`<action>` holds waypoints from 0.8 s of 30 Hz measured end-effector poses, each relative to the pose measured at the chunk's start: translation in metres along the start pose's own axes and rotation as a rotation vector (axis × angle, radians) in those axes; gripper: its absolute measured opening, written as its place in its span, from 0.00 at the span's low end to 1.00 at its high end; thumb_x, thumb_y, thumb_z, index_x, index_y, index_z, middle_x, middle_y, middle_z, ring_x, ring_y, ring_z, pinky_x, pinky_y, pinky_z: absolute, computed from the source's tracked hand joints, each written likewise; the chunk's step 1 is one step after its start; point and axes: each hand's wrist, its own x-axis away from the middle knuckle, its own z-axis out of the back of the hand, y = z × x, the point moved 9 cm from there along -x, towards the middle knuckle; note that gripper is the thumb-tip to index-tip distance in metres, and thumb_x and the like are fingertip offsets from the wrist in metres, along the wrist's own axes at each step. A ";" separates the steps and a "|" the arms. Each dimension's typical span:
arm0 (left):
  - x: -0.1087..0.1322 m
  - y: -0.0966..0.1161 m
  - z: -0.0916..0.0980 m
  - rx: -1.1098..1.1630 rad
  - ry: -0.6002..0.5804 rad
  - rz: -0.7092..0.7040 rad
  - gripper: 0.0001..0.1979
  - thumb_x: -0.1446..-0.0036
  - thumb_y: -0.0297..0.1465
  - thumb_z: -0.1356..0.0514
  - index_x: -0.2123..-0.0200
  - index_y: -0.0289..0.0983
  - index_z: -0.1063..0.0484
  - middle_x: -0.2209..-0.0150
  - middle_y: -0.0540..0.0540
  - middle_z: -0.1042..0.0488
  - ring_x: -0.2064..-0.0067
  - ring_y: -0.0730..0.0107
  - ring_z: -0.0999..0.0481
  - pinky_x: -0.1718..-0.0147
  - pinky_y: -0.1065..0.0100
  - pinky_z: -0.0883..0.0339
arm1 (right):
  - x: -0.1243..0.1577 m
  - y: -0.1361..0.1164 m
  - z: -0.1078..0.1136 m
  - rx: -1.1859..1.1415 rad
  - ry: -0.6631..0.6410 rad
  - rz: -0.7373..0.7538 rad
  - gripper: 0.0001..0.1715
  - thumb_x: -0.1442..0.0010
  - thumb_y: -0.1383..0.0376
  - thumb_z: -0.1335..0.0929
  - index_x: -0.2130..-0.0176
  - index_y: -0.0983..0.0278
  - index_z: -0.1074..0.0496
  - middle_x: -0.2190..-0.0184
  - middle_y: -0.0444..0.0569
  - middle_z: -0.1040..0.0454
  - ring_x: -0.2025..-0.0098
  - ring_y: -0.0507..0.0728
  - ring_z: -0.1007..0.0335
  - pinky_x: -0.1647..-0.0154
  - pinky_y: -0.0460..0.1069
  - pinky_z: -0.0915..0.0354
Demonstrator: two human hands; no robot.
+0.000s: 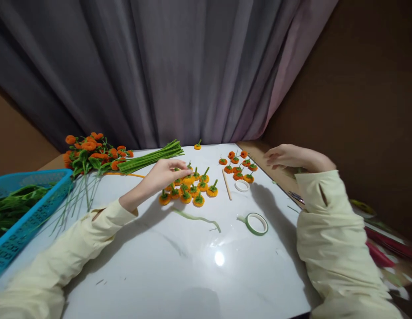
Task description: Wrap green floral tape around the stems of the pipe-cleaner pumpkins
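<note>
My left hand (pixel 171 172) reaches over a cluster of small yellow flower heads (pixel 186 196) with green stubs, which look like fuzzy pipe-cleaner stems. Its thumb and fingers close on one yellow flower head (pixel 188 180) at the cluster's upper side. My right hand (pixel 283 156) is raised at the table's right edge, slightly blurred, with fingers loosely extended and nothing visible in them. Between the hands lie orange flower heads (pixel 238 169), a thin wooden stick (pixel 227 185) and a white ring (pixel 242 185). Closer to me is a roll of green tape (pixel 266 227).
Finished-looking orange flowers (pixel 89 148) and a bundle of green stems (pixel 149 158) lie at the back left. A blue basket (pixel 64 177) holding green leaves stands at the left. A pale green strip (pixel 199 218) lies mid-table. Scissors-like metal tools (pixel 297 197) lie beyond the right edge.
</note>
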 end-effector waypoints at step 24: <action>-0.142 0.043 -0.178 -0.396 -0.254 0.029 0.05 0.51 0.30 0.36 0.71 0.34 0.23 0.68 0.46 0.23 0.57 0.58 0.27 0.47 0.51 0.45 | -0.036 0.009 -0.043 -0.182 -0.149 0.048 0.13 0.45 0.60 0.30 0.72 0.69 0.26 0.69 0.56 0.21 0.67 0.57 0.23 0.72 0.44 0.33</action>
